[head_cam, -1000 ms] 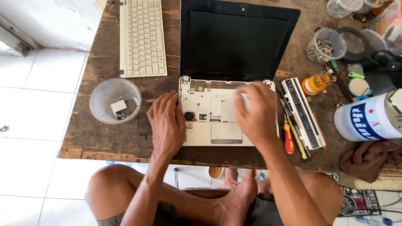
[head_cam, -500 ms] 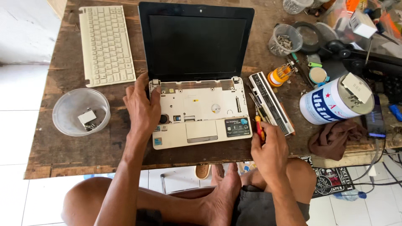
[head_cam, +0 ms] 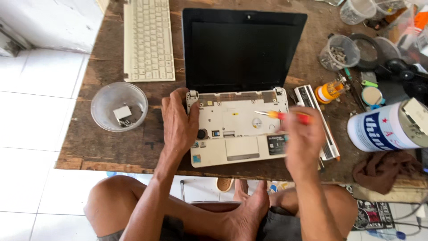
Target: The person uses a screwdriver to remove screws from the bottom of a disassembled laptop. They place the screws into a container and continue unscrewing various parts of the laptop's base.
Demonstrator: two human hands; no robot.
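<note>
At frame centre, the left hand (head_cam: 179, 119) is pressing flat, fingers together, on the opened laptop (head_cam: 236, 129) while the right hand (head_cam: 303, 140) is gripping a red-handled screwdriver (head_cam: 285, 115), fingers clamped.

Left hand (head_cam: 178, 122) flat on left side of open white laptop base (head_cam: 238, 129), frame centre. Right hand (head_cam: 303, 140) grips red-yellow screwdriver (head_cam: 285, 115), tip over base's right half. Detached keyboard (head_cam: 148, 40) upper left, clear bowl (head_cam: 119, 106) left.

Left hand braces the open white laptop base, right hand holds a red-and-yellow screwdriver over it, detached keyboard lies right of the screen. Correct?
Not quite. In the head view the detached keyboard lies left of the screen. The rest holds: left hand on the laptop base, right hand holding the screwdriver.
</note>
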